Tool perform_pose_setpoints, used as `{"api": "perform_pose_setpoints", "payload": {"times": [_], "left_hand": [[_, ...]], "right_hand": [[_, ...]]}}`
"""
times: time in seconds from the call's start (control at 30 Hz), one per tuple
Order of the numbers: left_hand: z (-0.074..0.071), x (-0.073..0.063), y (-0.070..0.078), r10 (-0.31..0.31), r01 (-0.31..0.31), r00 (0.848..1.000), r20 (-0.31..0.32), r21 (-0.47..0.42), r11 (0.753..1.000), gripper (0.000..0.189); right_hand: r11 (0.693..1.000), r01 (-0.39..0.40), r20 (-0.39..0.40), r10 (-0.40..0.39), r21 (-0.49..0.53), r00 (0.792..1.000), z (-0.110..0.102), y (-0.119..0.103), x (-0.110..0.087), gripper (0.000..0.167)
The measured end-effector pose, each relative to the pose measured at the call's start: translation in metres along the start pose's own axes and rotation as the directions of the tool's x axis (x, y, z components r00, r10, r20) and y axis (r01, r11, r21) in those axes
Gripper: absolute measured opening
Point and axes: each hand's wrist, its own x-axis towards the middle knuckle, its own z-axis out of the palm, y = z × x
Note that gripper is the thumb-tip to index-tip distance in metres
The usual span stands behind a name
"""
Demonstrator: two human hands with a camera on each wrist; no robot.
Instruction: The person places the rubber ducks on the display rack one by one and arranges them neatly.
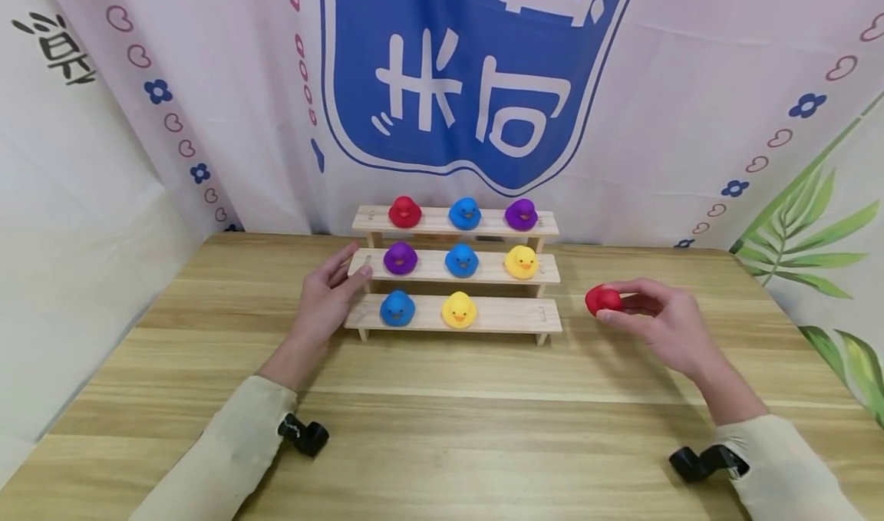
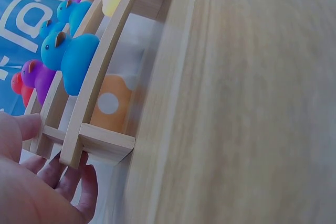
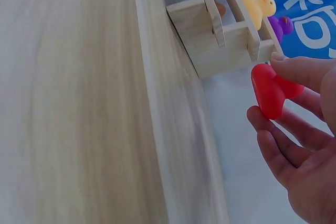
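A three-tier wooden display rack stands on the table with rubber ducks on its steps. My left hand holds the rack's left end, thumb over the wood and fingers curled beneath. To the right of the rack, my right hand pinches a red rubber duck between thumb and fingers. On the top step sit a red duck, a blue duck and a purple duck. Purple, blue and yellow ducks line the middle step. The bottom step bears a blue duck and a yellow duck.
The wooden table extends in front of the rack and to both sides. Behind it hangs a white curtain with a blue printed emblem. Black wrist cameras are strapped at both sleeves.
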Motion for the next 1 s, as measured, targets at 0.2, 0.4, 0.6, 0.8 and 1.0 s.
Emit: {"api": "perform_pose_setpoints", "payload": {"times": [0.2,0.4,0.6,0.8,1.0], "left_hand": [[0.000,0.000,0.000,-0.001,0.001,1.000,-0.004,0.002,1.000,0.064],[0.000,0.000,0.000,-0.001,0.001,1.000,-0.004,0.003,1.000,0.064],[0.000,0.000,0.000,0.000,0.000,1.000,-0.003,0.005,1.000,0.065],[0.000,0.000,0.001,0.001,-0.001,1.000,-0.005,-0.007,1.000,0.066],[0.000,-0.001,0.001,0.003,-0.003,1.000,-0.002,-0.001,1.000,0.066]], "right_hand": [[1.000,-0.003,0.009,0.003,0.012,1.000,0.006,-0.010,0.003,0.048],[0.999,0.015,0.020,-0.016,0.044,1.000,0.014,-0.017,0.005,0.048],[0.997,0.030,0.048,-0.034,0.072,0.998,0.020,-0.027,0.005,0.047],[0.994,0.061,0.056,-0.066,0.096,0.996,0.029,-0.035,0.006,0.043],[0.991,0.099,0.043,-0.103,0.093,0.994,0.036,-0.037,0.009,0.040]]}}
